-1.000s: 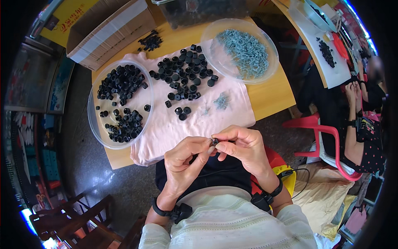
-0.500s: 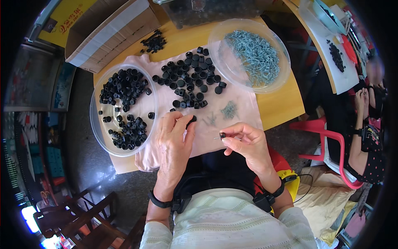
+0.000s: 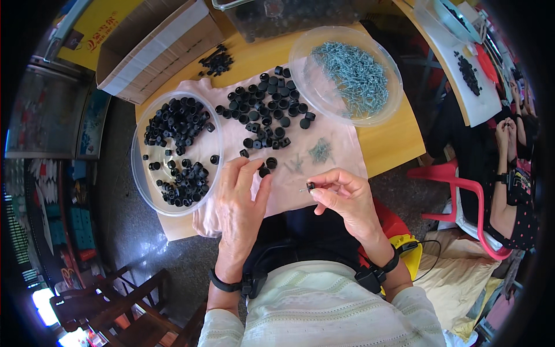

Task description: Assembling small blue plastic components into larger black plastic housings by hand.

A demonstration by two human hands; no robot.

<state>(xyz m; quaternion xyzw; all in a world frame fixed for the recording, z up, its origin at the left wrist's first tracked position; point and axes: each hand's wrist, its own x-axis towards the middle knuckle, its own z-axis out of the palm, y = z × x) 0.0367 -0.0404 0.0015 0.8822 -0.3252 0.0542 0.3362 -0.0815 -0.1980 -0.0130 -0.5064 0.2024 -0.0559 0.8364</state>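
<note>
My left hand [image 3: 238, 194] is over the near part of the pink cloth, thumb and forefinger apart. A round black cap [image 3: 264, 172] lies at their tips, and a second hollow black cap [image 3: 271, 162] is just beyond it; whether the fingers touch them is hard to see. To the right, my right hand [image 3: 344, 199] pinches a small black knob [image 3: 311, 185] between thumb and forefinger. A thin silvery screw sticks out of the knob toward the left. Past my hands, a small pile of screws [image 3: 320, 150] rests on the pink cloth [image 3: 341, 159].
Many black caps [image 3: 254, 115] spread over the cloth. A clear round tub [image 3: 217, 139] of black parts stands left, a tub [image 3: 398, 87] of screws far right. Behind are a cardboard box [image 3: 156, 52] and a clear bin [image 3: 300, 23]. A red chair [image 3: 480, 214] and another person are right.
My left thumb and forefinger have spread apart, and two black caps now show by their tips. My right hand still holds the knob with the screw. The whole view has shifted slightly.
</note>
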